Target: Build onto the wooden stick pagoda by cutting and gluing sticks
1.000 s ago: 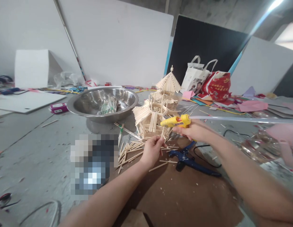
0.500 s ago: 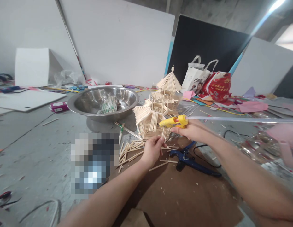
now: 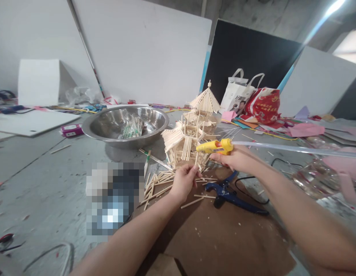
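Note:
A model pagoda (image 3: pixel 192 132) built of thin wooden sticks stands upright in the middle of the view. My right hand (image 3: pixel 233 158) is closed round a yellow hot glue gun (image 3: pixel 214 147), its nozzle pointing left at the pagoda's lower tier. A long clear glue stick (image 3: pixel 281 148) runs out of the gun's back to the right. My left hand (image 3: pixel 185 180) pinches a short wooden stick (image 3: pixel 197 158) at the pagoda's front base, below the nozzle. Cut sticks (image 3: pixel 157 184) lie in a loose pile left of that hand. Blue-handled cutters (image 3: pixel 231 197) rest to its right.
A brown board (image 3: pixel 218 237) lies under the work. At the back left stands a steel basin (image 3: pixel 93 132) with wrapped sticks (image 3: pixel 133 128). A blurred-out patch (image 3: pixel 114 199) covers something on the left. Behind are a white bag (image 3: pixel 237 94), a red bag (image 3: pixel 265 105) and coloured paper (image 3: pixel 305 129).
My right hand has drawn the glue gun slightly to the right, away from the pagoda's front corner. My left hand has hardly moved and still pinches the stick.

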A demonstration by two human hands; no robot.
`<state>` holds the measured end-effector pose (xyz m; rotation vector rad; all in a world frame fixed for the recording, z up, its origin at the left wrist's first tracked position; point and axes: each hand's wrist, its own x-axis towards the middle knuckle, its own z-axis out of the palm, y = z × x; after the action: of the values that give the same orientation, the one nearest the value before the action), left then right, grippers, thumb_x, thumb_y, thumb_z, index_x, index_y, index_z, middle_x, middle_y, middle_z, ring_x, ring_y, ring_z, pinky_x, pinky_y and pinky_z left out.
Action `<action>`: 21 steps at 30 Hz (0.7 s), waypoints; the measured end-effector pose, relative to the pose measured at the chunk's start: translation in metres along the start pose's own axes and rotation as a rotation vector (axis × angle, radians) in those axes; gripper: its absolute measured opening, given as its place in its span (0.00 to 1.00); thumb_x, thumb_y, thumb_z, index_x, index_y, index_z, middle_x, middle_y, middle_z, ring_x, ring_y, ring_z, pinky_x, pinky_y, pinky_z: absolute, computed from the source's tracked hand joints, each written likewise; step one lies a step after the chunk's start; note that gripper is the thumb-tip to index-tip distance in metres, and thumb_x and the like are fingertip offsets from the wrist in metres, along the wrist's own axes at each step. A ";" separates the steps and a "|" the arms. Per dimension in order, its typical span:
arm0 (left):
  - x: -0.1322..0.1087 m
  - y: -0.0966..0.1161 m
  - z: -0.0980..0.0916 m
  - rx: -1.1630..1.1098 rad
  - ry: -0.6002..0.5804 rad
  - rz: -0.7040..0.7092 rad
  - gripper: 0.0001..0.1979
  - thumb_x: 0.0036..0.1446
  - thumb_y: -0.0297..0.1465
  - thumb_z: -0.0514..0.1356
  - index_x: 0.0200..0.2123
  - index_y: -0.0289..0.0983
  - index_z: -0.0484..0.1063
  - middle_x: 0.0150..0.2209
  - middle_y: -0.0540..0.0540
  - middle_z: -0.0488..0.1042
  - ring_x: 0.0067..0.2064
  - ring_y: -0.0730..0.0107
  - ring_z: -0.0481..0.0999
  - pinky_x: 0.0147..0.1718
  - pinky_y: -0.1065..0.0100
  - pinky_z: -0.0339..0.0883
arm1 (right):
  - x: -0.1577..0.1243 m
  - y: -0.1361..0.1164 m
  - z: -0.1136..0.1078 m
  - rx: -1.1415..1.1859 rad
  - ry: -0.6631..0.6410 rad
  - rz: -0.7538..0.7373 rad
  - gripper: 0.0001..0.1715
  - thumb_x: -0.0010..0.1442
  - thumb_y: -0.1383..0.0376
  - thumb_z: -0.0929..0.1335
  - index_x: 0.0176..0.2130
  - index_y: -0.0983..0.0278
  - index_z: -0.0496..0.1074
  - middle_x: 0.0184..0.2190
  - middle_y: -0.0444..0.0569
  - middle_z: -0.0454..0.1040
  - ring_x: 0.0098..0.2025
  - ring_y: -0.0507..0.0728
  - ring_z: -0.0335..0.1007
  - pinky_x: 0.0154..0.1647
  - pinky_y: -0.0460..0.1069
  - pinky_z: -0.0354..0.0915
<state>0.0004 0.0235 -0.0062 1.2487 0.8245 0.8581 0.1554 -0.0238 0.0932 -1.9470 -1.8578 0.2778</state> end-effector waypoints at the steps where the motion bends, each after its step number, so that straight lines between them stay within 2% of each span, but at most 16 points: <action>1: 0.000 0.001 -0.001 -0.016 0.003 -0.005 0.14 0.45 0.40 0.54 0.22 0.34 0.62 0.20 0.52 0.69 0.11 0.85 0.57 0.10 0.78 0.49 | 0.000 0.002 0.000 0.017 -0.003 0.026 0.22 0.47 0.47 0.60 0.23 0.60 0.71 0.09 0.41 0.61 0.14 0.50 0.59 0.15 0.45 0.54; 10: 0.004 0.005 -0.007 -0.157 -0.019 -0.069 0.13 0.44 0.39 0.57 0.25 0.34 0.62 0.21 0.52 0.70 0.11 0.84 0.59 0.10 0.78 0.49 | -0.002 0.006 -0.003 0.098 0.000 0.210 0.26 0.45 0.44 0.60 0.16 0.62 0.63 0.07 0.40 0.61 0.11 0.50 0.58 0.14 0.45 0.54; 21: 0.009 0.008 -0.011 -0.275 -0.034 -0.125 0.14 0.42 0.38 0.59 0.25 0.34 0.62 0.19 0.51 0.70 0.12 0.83 0.60 0.10 0.78 0.48 | 0.000 0.010 0.003 0.160 0.020 0.247 0.26 0.45 0.44 0.60 0.18 0.63 0.65 0.09 0.42 0.62 0.12 0.50 0.59 0.16 0.46 0.57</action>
<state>-0.0061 0.0375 0.0000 0.9583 0.7225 0.8171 0.1630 -0.0234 0.0857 -2.0570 -1.5306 0.4654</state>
